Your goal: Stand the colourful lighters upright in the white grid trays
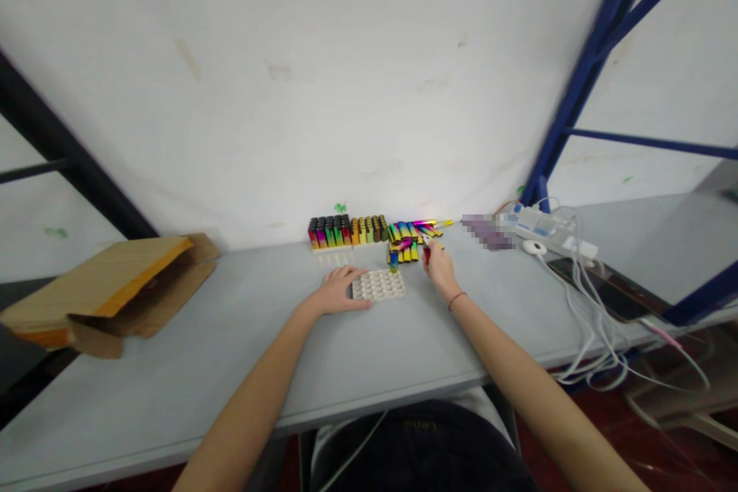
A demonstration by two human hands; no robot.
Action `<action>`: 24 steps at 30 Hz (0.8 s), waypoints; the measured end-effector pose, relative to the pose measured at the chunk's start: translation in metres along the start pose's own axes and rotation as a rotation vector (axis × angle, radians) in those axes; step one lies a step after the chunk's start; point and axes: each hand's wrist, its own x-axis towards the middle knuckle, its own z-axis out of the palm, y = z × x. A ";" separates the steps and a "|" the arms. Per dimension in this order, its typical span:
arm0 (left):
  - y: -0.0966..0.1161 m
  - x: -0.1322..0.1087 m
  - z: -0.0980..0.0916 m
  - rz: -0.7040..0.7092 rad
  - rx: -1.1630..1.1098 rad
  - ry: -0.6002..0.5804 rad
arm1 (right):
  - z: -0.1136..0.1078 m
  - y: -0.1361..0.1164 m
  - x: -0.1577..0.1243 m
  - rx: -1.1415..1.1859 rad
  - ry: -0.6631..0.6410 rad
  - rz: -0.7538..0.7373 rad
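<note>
A small white tray [381, 286] with rows of round holes lies on the grey table [231, 354]. My left hand [339, 289] rests flat against the tray's left edge, fingers stretched out and touching it. One blue lighter [393, 260] stands upright at the tray's far edge. My right hand [439, 264] is closed, pinching a red lighter [427, 250] just right of the tray. Behind it lies a loose pile of bright lighters [413, 234]. A packed row of upright lighters [346, 231] stands against the wall.
An open cardboard box [109, 292] lies on its side at the table's left. At the right are a white power strip [547, 229], trailing white cables [588, 323] and a dark phone [605, 288]. Blue shelf posts [582, 69] rise at the right.
</note>
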 end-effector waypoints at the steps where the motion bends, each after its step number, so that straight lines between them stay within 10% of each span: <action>1: 0.000 0.000 0.000 0.000 -0.001 0.002 | 0.001 -0.004 -0.003 -0.013 0.046 -0.004; 13: 0.001 0.000 0.000 0.005 -0.009 0.008 | 0.001 -0.024 -0.006 0.204 -0.200 -0.168; 24: 0.001 0.000 0.000 -0.008 -0.008 0.012 | 0.012 -0.012 -0.012 -0.093 -0.212 -0.346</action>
